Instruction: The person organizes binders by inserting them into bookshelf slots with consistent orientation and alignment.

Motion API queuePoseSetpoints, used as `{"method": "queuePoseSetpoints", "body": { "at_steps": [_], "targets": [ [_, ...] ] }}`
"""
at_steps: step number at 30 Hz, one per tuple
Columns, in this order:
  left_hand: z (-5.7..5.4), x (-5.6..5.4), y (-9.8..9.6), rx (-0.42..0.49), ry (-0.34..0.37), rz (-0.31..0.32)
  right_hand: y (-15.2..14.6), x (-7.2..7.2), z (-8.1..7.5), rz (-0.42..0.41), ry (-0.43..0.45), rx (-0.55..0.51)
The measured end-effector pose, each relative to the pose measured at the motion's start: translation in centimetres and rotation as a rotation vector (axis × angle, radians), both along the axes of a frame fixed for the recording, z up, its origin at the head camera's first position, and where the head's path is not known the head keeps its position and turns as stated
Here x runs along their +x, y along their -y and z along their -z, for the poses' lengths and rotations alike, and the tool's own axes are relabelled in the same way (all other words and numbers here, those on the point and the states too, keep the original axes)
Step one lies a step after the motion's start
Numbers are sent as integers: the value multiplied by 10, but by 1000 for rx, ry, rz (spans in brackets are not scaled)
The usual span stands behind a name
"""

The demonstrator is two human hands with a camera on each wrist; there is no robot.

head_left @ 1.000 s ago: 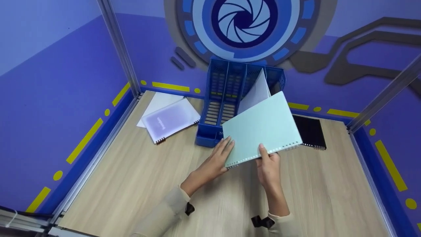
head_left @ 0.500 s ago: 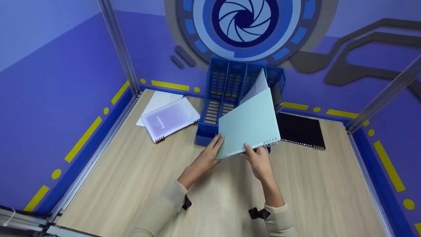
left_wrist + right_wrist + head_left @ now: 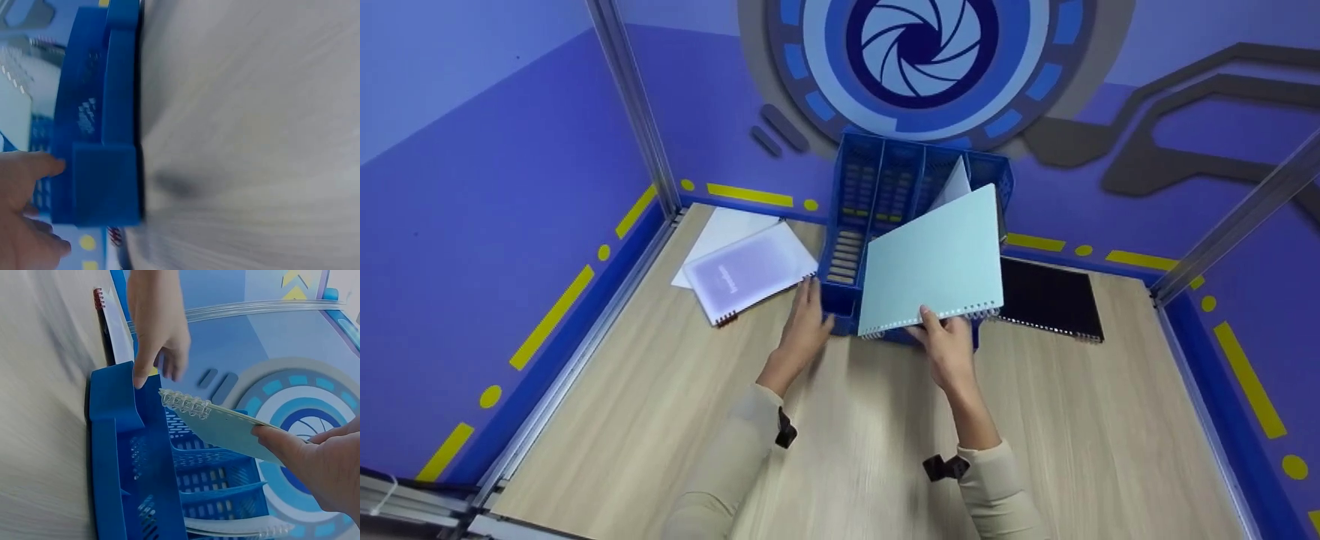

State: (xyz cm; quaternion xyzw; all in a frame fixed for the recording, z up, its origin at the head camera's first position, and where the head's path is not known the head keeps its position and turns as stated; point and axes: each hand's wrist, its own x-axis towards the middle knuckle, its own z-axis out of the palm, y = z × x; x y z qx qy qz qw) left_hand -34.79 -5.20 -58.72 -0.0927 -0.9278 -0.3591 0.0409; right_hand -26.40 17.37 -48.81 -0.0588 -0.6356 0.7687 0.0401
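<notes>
Item: pale wood-grain table in our blue booth with yellow-marked walls. Right hand pinches the light green spiral notebook, tilted over the blue file rack. Left hand, fingers straight, touches the rack's front corner. The lavender notebook cover's print is unreadable.

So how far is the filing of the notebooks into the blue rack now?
One white notebook already stands in the blue file rack. In hand: the right hand pinches the light green spiral notebook at its binding, tilted over the rack, while the left hand touches the rack's front corner. The purple notebook, the white sheet under it and the black notebook lie on the table.
</notes>
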Motion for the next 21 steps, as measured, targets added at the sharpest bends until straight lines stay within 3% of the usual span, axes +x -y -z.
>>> {"method": "queuePoseSetpoints", "body": {
  "at_steps": [3,11,14,21],
  "targets": [
    [9,-10,5,89,23,-82,-1,-2,-1,5,-6,-10],
    [23,-27,9,246,50,-186,-2,-6,0,-9,-46,-1],
    [23,-29,10,241,73,-210,-2,-9,1,-10,-50,-12],
    [24,-33,11,220,70,-201,-2,-19,5,18,-31,-18]
  ]
}}
